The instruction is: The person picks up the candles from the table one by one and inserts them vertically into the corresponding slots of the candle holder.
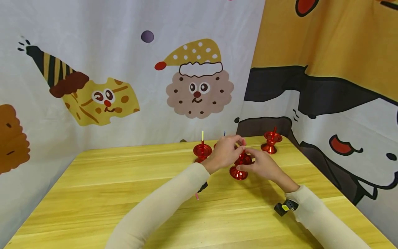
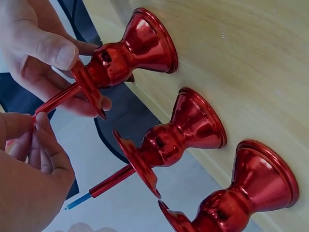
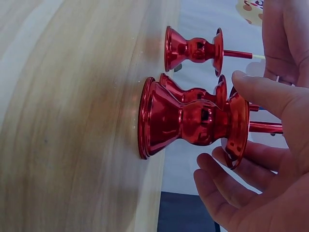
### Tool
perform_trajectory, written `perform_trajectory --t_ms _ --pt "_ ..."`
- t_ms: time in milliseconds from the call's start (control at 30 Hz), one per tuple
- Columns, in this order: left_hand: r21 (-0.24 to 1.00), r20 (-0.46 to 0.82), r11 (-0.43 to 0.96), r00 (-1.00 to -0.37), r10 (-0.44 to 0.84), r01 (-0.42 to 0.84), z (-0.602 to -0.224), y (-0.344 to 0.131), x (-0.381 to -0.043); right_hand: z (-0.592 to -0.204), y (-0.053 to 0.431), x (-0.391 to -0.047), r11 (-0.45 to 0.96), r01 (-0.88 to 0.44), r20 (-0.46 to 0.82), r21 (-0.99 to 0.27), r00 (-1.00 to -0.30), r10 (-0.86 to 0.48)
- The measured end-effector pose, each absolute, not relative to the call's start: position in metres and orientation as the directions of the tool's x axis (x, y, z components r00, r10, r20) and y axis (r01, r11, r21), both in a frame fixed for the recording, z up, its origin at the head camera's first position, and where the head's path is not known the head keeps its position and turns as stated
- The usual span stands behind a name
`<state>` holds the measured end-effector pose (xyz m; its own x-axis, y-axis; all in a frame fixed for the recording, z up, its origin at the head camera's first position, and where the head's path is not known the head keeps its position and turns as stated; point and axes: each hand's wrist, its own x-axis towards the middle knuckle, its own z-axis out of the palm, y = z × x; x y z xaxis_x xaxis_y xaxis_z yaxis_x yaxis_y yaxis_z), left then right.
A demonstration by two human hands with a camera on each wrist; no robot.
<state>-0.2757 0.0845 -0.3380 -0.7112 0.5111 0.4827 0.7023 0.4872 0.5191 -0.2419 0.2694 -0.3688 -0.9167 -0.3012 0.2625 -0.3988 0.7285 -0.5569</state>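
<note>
A shiny red candle holder [image 1: 238, 173] stands upright on the table, between my two hands. My left hand [image 1: 228, 152] pinches a thin reddish-pink candle [image 1: 244, 142] right at the top of the holder's narrow tube [image 2: 60, 98]. Most of that candle is hidden by the fingertips. From the other side my right hand [image 1: 262, 165] holds the holder's dish [image 3: 236, 130], its thumb at the rim and the fingers curved around behind. Just beyond stands a second red holder [image 2: 178, 135] with a blue candle [image 2: 78, 200] in its tube, mostly covered by my left hand in the head view.
To the left is another red holder [image 1: 202, 151] bearing a yellow candle [image 1: 202, 135]. At the back right corner stands one more red holder [image 1: 270, 141] with a red tube. A pink candle [image 1: 197, 196] lies by my left wrist. Printed curtains [image 1: 124, 52] hang behind the table [image 1: 124, 193].
</note>
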Motion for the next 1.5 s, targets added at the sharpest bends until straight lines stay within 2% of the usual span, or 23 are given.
perform_trajectory --t_ms 400,800,1167,1500 --pt "0.463 0.46 0.54 -0.711 0.532 0.703 -0.3338 0.0854 -0.2766 -0.3693 0.2709 -0.242 0.72 -0.396 0.256 -0.569 -0.918 -0.303" --pt "0.497 0.437 0.52 -0.718 0.541 0.695 -0.3295 0.0831 -0.2768 -0.369 0.2713 -0.2423 0.715 -0.393 0.246 -0.578 -0.92 -0.306" --pt "0.448 0.434 0.553 -0.711 0.553 0.703 -0.3289 0.0854 -0.2772 -0.3709 0.2733 -0.2423 0.722 -0.378 0.234 -0.579 -0.926 -0.297" --pt "0.456 0.43 0.557 -0.72 0.545 0.694 -0.3312 0.0867 -0.2778 -0.3696 0.2737 -0.241 0.725 -0.373 0.231 -0.579 -0.928 -0.293"
